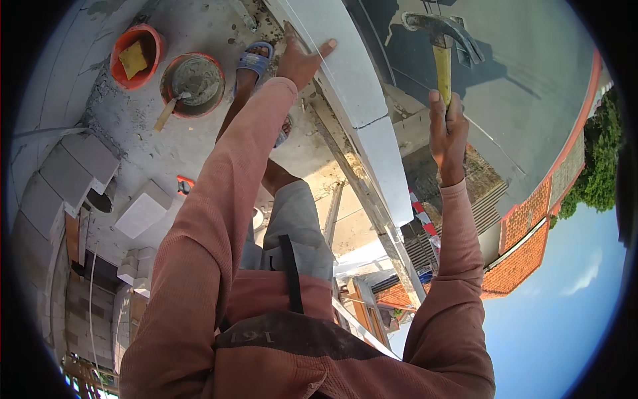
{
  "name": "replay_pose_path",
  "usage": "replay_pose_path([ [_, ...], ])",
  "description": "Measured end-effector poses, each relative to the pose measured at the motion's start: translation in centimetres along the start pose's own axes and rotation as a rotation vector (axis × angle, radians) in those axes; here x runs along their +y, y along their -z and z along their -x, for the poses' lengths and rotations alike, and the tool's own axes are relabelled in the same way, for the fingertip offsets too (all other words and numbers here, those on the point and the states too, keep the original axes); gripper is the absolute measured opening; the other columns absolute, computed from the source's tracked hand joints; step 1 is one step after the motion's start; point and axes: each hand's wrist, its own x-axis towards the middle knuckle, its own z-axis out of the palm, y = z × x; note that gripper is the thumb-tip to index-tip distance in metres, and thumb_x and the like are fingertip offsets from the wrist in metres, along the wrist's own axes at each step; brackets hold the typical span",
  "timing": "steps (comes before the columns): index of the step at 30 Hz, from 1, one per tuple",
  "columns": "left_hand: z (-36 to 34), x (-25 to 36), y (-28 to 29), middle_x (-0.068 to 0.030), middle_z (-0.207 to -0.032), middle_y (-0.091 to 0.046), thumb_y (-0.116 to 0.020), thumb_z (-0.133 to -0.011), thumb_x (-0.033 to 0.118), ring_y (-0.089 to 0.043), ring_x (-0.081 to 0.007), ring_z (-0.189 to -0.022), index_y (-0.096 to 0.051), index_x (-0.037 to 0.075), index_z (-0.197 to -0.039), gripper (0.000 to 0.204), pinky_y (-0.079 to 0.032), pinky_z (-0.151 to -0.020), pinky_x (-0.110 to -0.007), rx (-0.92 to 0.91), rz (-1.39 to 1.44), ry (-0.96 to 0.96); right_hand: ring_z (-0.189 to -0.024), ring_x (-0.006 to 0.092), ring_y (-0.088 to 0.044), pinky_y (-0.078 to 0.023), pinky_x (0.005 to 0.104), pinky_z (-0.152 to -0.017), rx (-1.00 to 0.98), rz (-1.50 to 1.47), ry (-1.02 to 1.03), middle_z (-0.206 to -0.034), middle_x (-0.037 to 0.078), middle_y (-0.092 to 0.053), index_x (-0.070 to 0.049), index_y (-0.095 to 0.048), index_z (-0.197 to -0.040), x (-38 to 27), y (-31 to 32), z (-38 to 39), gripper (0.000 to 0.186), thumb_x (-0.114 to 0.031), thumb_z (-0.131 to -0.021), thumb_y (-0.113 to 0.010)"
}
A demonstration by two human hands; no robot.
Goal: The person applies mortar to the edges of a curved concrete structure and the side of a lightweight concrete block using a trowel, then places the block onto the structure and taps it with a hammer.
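Observation:
My right hand [450,130] is closed round the yellow handle of a claw hammer [442,56], raised to the right of the wall, its metal head at the far end and touching nothing. On the left edge of a pale, smooth wall block [345,80] rests my left hand [302,61], thumb stretched over the top face and index finger pointing along the edge. Its other fingers are partly hidden. A second pale block [384,163] continues the row nearer to me, with a thin dark joint between the two.
Left of my feet stand a red bucket [157,56] with a yellow sponge and another bucket [216,106] of grey mortar with a trowel [165,114]. A white block [143,209] lies on the floor. Beyond the wall are a lower grey surface [531,113] and tiled roofs [525,229].

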Motion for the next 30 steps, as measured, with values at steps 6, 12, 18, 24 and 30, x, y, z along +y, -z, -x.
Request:
replay_pose_path([
  [6, 0.5, -1.4, -1.9, -0.0192, -0.153, -0.042, -0.080, -0.087, 0.041, -0.061, -0.0356, -0.123, 0.008, 0.011, -0.163, 0.120, -0.064, -0.089, -0.052, -0.249, 0.455, 0.221, -0.057, 0.0362, -0.060, -0.046, 0.0417, -0.055, 0.224, 0.050, 0.218, -0.065, 0.015, -0.061, 0.000, -0.061, -0.101, 7.0, 0.3, 7.4, 0.033, -0.032, -0.106, -0.056],
  [12, -2.2, -4.5, -2.6, -0.0309, -0.127, -0.065, -0.045, -0.109, 0.035, -0.061, -0.0439, -0.123, -0.043, -0.003, -0.149, 0.055, -0.050, -0.103, -0.043, -0.216, -1.019, -0.207, -0.061, 0.0457, -0.062, -0.049, 0.0522, -0.056, -0.241, 0.257, 0.145, -0.070, 0.019, -0.062, -0.004, -0.053, -0.104, 11.0, -5.4, 10.9, 0.029, -0.033, -0.106, -0.056],
  [18, -1.6, -6.1, -3.3, -0.0278, -0.094, -0.072, -0.051, -0.106, 0.025, -0.070, -0.0440, -0.096, -0.044, -0.003, -0.148, 0.051, -0.056, -0.084, -0.047, 0.068, -0.053, -0.300, -0.065, 0.0462, -0.066, -0.050, 0.0539, -0.056, -0.063, 0.075, 0.182, -0.070, 0.025, -0.065, -0.004, -0.051, -0.106, 11.3, -5.3, 11.2, 0.033, -0.037, -0.106, -0.053],
  [24, -0.7, -4.7, -2.9, -0.0278, -0.092, -0.070, -0.055, -0.104, 0.033, -0.070, -0.0412, -0.089, -0.040, -0.004, -0.149, 0.061, -0.058, -0.081, -0.045, -0.011, 0.042, -0.192, -0.063, 0.0446, -0.065, -0.051, 0.0536, -0.055, -0.114, 0.313, 0.229, -0.067, 0.023, -0.064, -0.005, -0.051, -0.110, 12.5, -5.5, 10.9, 0.036, -0.040, -0.106, -0.052],
  [30, -0.2, -3.9, -2.5, -0.0277, -0.090, -0.068, -0.060, -0.102, 0.041, -0.069, -0.0383, -0.083, -0.036, -0.006, -0.150, 0.071, -0.060, -0.078, -0.043, -0.033, 0.028, -0.182, -0.062, 0.0436, -0.065, -0.051, 0.0510, -0.053, -0.233, 0.345, 0.130, -0.067, 0.022, -0.064, -0.005, -0.051, -0.105, 13.7, -6.1, 12.1, 0.034, -0.039, -0.106, -0.053],
])
